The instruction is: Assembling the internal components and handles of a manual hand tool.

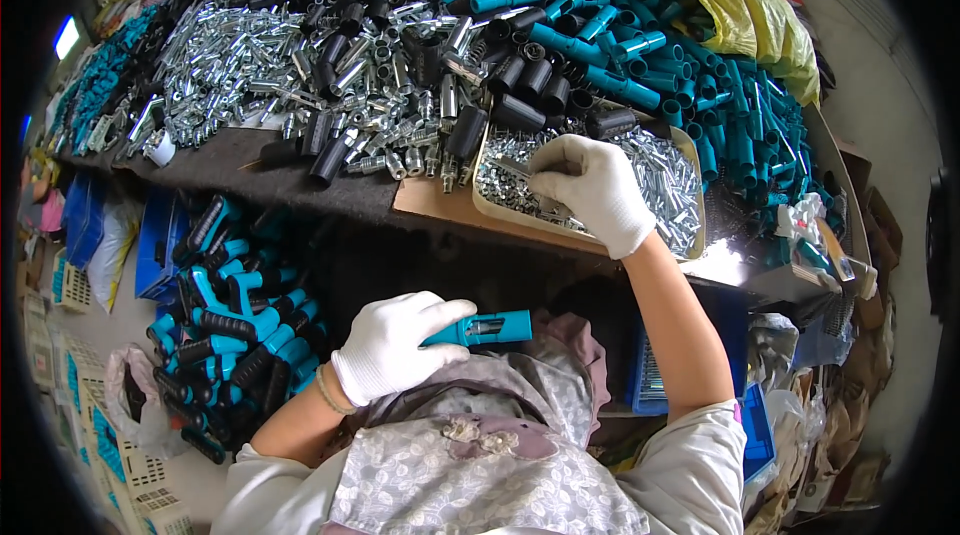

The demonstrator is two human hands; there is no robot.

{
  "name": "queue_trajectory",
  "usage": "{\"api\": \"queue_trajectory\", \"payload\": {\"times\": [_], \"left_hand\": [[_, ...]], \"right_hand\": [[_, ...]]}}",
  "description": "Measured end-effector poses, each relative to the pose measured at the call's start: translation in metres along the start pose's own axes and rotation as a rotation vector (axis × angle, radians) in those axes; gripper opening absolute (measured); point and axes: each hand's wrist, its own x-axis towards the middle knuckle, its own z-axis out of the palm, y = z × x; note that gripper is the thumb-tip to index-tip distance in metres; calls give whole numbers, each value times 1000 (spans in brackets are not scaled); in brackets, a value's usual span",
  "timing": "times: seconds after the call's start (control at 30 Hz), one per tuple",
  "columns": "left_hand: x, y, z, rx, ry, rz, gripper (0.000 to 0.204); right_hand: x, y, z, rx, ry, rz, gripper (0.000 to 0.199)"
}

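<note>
My left hand (398,345), in a white glove, is wrapped round a teal plastic tool handle (503,327) with a slot in its side, above my lap. The handle lies sideways, its round end pointing right. My right hand (592,190), gloved too, is over a shallow tray (697,220) with its thumb and fingers pinched together. Small metal pins and nut-like pieces (655,175) fill that tray. Whatever the right fingertips hold is too small to make out.
Loose shiny metal shafts (235,60) and black sleeves (467,132) cover the bench's left and middle. Teal plastic tubes (620,85) pile up at right beside a yellow sack (745,5). Below the bench edge at left is a heap of teal-and-black handles (240,325).
</note>
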Motion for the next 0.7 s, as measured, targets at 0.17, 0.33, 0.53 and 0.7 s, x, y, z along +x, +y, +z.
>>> {"api": "queue_trajectory", "payload": {"times": [0.17, 0.33, 0.53, 0.7], "left_hand": [[1, -5, -6, 96, 38, 50, 49], [4, 2, -9, 215, 59, 73, 69], [7, 6, 1, 259, 91, 114, 87], [4, -4, 9, 233, 129, 101, 87]], "right_hand": [[-31, -24, 15, 167, -200, 220, 9], [-60, -18, 37, -266, -255, -153, 18], [-75, -17, 58, -324, -335, -278, 15], [-90, -13, 60, -419, -195, -400, 9]]}}
